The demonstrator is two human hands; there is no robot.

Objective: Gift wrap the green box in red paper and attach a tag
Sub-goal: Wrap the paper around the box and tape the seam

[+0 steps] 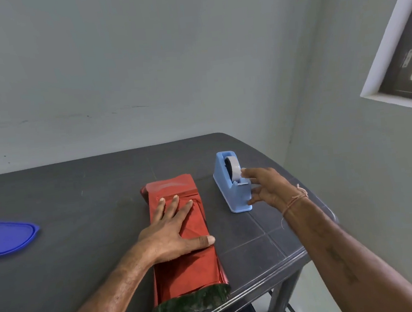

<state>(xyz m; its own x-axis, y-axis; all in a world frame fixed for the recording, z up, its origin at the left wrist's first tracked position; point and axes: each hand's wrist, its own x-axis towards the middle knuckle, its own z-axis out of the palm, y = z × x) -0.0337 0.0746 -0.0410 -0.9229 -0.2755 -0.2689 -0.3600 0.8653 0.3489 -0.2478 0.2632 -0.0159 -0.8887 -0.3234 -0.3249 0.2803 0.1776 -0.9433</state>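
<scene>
Red, glossy, foil-like paper (185, 266) wrapped lengthwise round the green box (191, 305), creased and faintly crinkled along the top seam. Lying just left of the tape dispenser (225, 189), close but not touching. Far end folded down into a flat flap. Near end not yet closed: a ragged tube mouth with mottled green inside, probably the box's end, though possibly only a reflection in the paper's lining. Judged roughly midway: body wrapped and one end folded, but no tape visible on the seam, near end to fold, tag to attach. No tag in sight.

Left hand (172, 232) spread flat on top of the paper, left of the dispenser, fingers straight, thumb out across the seam, pressing rather than gripping. Right hand (266, 187) at the dispenser itself, fingers loosely spread, forefinger tip touching the tape roll (233, 168), thumb low beside the base, nothing pinched yet. Thin thread band (294, 199) at that wrist.

Dispenser pale blue, moulded plastic, wedge-shaped, heavy-looking. Dark matt surface (67, 219) beneath, scored in a tile pattern. Far left of the dispenser, a blue plastic lid (6, 236) with rounded corners, lying flat.
</scene>
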